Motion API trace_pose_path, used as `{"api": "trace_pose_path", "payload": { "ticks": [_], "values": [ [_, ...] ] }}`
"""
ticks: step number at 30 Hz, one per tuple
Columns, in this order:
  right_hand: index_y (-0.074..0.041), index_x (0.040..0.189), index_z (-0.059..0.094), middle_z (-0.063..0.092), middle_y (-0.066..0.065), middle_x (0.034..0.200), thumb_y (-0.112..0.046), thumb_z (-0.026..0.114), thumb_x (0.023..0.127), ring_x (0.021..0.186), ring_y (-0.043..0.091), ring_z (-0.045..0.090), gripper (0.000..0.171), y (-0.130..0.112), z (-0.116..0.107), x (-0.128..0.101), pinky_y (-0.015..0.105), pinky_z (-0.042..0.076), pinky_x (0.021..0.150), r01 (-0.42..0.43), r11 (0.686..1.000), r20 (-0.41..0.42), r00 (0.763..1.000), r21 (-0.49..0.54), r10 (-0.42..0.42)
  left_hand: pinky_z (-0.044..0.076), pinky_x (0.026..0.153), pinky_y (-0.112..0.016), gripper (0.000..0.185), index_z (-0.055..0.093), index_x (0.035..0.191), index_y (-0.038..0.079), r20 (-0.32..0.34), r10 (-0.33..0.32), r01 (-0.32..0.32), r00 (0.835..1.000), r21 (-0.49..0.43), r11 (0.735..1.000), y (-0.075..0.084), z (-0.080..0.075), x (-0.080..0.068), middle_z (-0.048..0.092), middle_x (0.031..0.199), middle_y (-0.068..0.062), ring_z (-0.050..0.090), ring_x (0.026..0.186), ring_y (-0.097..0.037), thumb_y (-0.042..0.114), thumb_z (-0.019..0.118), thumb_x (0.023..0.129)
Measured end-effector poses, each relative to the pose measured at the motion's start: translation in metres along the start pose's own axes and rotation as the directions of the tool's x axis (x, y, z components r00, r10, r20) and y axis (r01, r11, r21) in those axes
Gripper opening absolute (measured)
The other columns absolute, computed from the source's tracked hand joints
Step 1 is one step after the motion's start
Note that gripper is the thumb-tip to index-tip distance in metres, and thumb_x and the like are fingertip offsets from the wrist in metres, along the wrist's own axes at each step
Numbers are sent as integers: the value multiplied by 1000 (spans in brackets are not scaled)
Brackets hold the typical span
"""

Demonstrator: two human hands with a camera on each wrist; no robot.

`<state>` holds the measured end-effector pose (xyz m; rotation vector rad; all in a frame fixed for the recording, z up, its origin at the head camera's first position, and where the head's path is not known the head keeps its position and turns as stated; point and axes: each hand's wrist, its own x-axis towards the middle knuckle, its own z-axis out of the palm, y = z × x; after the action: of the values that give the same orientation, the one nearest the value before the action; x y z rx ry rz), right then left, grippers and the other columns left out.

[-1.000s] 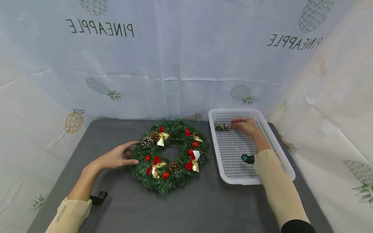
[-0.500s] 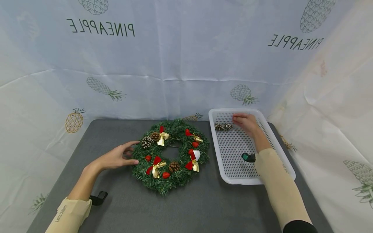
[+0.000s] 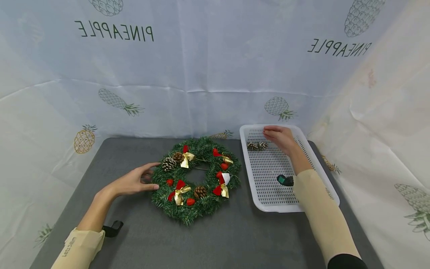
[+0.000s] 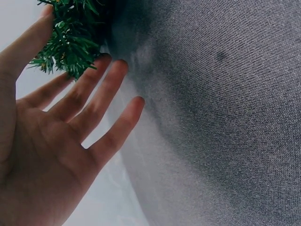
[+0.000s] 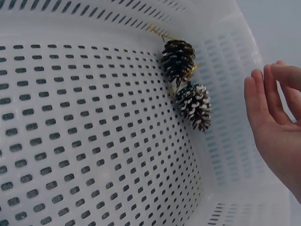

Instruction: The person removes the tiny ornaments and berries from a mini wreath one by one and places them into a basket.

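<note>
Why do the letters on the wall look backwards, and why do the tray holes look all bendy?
Head view: the word PINEAPPLE reads mirrored, and the picture is sharp and evenly lit. Right wrist view: the wide lens curves the white tray and its rows of slots, while the two pine cones stay crisp. Left wrist view: the left hand is close and slightly soft, and the grey cloth blurs toward the edges.
</note>
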<state>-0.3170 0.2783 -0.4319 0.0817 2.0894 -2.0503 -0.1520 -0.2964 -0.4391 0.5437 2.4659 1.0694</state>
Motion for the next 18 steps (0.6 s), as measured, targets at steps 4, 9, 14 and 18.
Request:
{"api": "trace_pose_path", "payload": {
  "ticks": [4, 9, 14, 18],
  "values": [
    [7, 151, 55, 71, -1, 123, -7, 66, 108, 114, 6, 71, 47, -6, 5, -1, 20, 60, 107, 13, 999, 17, 1000, 44, -14, 64, 101, -58, 90, 28, 169, -4, 1, 6, -6, 1000, -2, 1000, -1, 0, 1, 51, 153, -43, 66, 130, -51, 28, 79, 102],
    [5, 144, 61, 71, 0, 124, -6, 68, 107, 116, 9, 71, 39, -15, 13, -3, 21, 60, 108, 45, 997, 41, 998, 56, -47, 64, 101, -57, 90, 29, 169, -3, -3, 9, -9, 1000, 0, 1000, 1, -1, 0, 51, 153, -42, 67, 130, -50, 28, 79, 102],
    [3, 137, 66, 72, 1, 123, -5, 68, 106, 116, 11, 72, 32, -23, 23, -4, 20, 61, 104, 85, 994, 80, 993, 69, -91, 64, 101, -58, 90, 29, 169, -4, -8, 9, -9, 1000, 5, 1000, 0, -1, 1, 50, 153, -43, 66, 130, -51, 29, 79, 102],
    [4, 135, 68, 72, 1, 120, -4, 68, 107, 114, 11, 72, 29, -28, 30, -5, 20, 62, 102, 107, 991, 106, 988, 77, -115, 63, 102, -58, 89, 30, 169, -2, -13, -11, 11, 1000, 10, 1000, -2, 1, 1, 51, 153, -42, 66, 131, -51, 30, 79, 102]
  ]
}}
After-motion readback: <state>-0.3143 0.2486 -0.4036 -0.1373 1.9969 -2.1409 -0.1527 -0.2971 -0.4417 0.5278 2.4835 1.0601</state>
